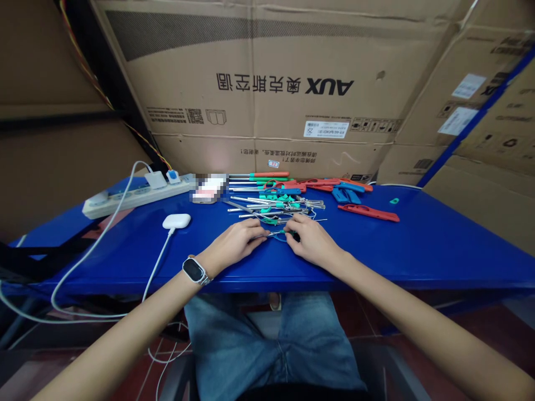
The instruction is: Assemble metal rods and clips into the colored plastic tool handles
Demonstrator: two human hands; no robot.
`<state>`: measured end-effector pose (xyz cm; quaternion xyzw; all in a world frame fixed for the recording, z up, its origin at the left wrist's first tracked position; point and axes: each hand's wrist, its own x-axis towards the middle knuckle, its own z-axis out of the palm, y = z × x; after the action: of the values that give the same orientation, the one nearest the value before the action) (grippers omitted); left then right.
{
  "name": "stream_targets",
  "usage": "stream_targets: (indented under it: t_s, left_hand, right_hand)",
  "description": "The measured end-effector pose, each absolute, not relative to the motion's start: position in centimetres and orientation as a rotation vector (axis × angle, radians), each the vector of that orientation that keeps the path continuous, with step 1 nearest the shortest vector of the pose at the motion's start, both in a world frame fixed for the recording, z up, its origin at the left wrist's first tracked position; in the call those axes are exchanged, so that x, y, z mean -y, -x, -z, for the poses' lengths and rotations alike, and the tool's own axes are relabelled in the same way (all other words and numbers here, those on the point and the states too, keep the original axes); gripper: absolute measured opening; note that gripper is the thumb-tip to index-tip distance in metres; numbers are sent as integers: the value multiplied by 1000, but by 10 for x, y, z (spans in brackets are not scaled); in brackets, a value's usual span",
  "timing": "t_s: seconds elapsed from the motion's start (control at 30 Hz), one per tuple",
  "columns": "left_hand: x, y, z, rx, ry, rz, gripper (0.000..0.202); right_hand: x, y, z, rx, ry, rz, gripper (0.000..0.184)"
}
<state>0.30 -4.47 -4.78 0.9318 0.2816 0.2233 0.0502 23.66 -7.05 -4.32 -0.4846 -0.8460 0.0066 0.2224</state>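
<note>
My left hand [239, 243], with a watch [194, 269] on its wrist, pinches one end of a small thin metal piece [273, 233] just above the table's front part. The fingers of my right hand [311, 239] are closed around its other end, where bits of green and blue show; their fingertips partly hide it. Just beyond my hands lies a pile of long-necked lighter parts: metal tubes [242, 209], green pieces [284, 199] and thin white wires. Red handle shells [368, 213] and blue handle shells [346, 194] lie behind my right hand.
On the left are a white power strip [140, 196] with plugs, a phone [209, 188] and a white earbud case [176, 221] on a cable. A small green piece [394, 200] lies far right on the blue table [438, 245]. Cardboard [271, 122] walls the back.
</note>
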Motion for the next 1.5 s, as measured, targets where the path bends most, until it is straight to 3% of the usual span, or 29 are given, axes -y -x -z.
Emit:
stream_targets:
  t_s: [0.43, 0.67, 0.97, 1.5]
  left_hand:
    - [49, -5, 43, -895, -2956, -604, 31]
    - [49, -4, 42, -918, -2974, -584, 24]
    - [48, -3, 44, -914, -2968, -608, 25]
    - [47, -9, 44, -1060, -2875, -660, 22]
  right_hand:
    - [74, -234, 36, 2413, 1325, 153, 14]
    - [82, -227, 41, 2499, 1096, 222, 27]
    - [77, -229, 44, 2436, 1123, -33, 26]
    - [78, -226, 46, 2401, 1125, -147, 25]
